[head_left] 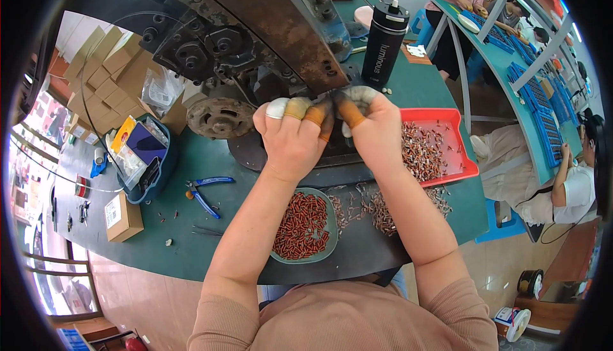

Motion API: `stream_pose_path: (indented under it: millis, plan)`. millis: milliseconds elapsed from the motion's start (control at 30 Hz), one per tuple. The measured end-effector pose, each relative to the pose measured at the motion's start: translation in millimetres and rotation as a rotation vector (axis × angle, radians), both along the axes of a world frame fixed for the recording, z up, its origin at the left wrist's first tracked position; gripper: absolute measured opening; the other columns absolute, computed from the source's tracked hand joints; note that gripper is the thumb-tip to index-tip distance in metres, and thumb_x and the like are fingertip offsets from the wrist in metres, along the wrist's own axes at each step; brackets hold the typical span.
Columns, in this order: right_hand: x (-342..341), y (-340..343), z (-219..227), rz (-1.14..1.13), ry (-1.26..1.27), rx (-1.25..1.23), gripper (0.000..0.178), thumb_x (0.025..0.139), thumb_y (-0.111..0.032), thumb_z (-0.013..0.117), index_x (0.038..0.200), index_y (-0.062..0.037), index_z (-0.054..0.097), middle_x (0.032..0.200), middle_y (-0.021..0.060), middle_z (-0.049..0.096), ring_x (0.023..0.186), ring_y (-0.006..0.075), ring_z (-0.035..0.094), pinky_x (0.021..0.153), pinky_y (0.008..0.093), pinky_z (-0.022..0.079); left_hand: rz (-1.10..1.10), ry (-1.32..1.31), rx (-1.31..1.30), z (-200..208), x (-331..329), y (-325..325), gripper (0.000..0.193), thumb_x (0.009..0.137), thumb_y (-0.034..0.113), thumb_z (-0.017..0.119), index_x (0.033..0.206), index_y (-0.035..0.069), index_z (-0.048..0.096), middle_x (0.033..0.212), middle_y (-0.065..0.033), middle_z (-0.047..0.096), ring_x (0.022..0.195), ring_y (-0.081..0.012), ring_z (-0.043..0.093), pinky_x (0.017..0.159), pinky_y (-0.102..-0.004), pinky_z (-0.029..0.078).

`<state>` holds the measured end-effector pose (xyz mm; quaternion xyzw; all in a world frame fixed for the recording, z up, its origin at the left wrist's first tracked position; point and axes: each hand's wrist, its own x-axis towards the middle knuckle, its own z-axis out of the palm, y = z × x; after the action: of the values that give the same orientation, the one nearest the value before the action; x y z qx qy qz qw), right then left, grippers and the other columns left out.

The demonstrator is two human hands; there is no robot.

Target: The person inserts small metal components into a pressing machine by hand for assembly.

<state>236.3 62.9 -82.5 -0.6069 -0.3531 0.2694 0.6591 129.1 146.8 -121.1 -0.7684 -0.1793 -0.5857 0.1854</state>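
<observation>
Both of my hands meet at the front of a dark, worn press machine [268,19], right under its slanted head. My left hand [287,137] wears white and yellow-brown finger covers, and its fingers are curled into a pinch. Close against it, my right hand [373,127] is also pinched, with dark and orange covers on the thumb and fingers. Whatever lies between the fingertips is hidden. Below my wrists sits a green bowl [334,226] of small red-brown cylindrical parts [300,223]. A red tray [461,131] by my right forearm holds similar parts with metal ends.
Loose metal-ended parts [383,214] are heaped under my right forearm. Blue-handled pliers [207,191] and tweezers lie left. A black bottle [385,41] stands behind my right hand. Further left are a filled blue bin [167,166] and a small carton [124,217]. People work at right.
</observation>
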Motion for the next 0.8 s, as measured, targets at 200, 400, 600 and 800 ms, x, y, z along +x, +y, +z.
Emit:
stream_pose_path:
  millis: [200, 400, 600, 800]
  plan:
    - [4, -16, -4, 0.125, 0.143, 0.133, 0.007, 0.089, -0.009, 0.067, 0.093, -0.0034, 0.066, 0.071, -0.0023, 0.061, 0.055, 0.0024, 0.049, 0.049, 0.0185, 0.037, -0.030, 0.057, -0.159, 17, -20, -26, 0.025, 0.068, 0.019, 0.079, 0.091, 0.016, 0.066, 0.094, -0.0007, 0.058, 0.091, -0.0230, 0.054, 0.085, -0.0412, 0.035]
    - [53, -96, -26, -0.102, -0.067, 0.023, 0.011, 0.089, -0.011, 0.068, 0.098, -0.0041, 0.067, 0.076, -0.0024, 0.063, 0.056, 0.0020, 0.048, 0.049, 0.0174, 0.036, -0.038, 0.498, -0.736, -7, -87, -84, 0.029, 0.071, 0.019, 0.078, 0.097, 0.009, 0.068, 0.100, -0.0076, 0.057, 0.099, -0.0281, 0.052, 0.092, -0.0435, 0.033]
    - [41, -134, -55, -0.047, 0.003, -0.206, 0.012, 0.089, -0.009, 0.067, 0.100, -0.0049, 0.066, 0.077, -0.0045, 0.061, 0.058, 0.0008, 0.047, 0.050, 0.0166, 0.035, -0.074, 0.603, -0.792, -28, -85, -105, 0.029, 0.070, 0.017, 0.079, 0.093, 0.005, 0.067, 0.100, -0.0099, 0.059, 0.101, -0.0302, 0.051, 0.102, -0.0468, 0.030]
    - [13, -136, -72, 0.117, -0.073, -0.233, 0.008, 0.089, -0.008, 0.068, 0.096, -0.0046, 0.064, 0.075, -0.0042, 0.060, 0.059, 0.0010, 0.047, 0.050, 0.0176, 0.037, -0.094, 0.565, -0.797, -30, -93, -105, 0.020, 0.069, 0.013, 0.079, 0.084, 0.005, 0.068, 0.093, -0.0085, 0.061, 0.097, -0.0289, 0.053, 0.100, -0.0459, 0.031]
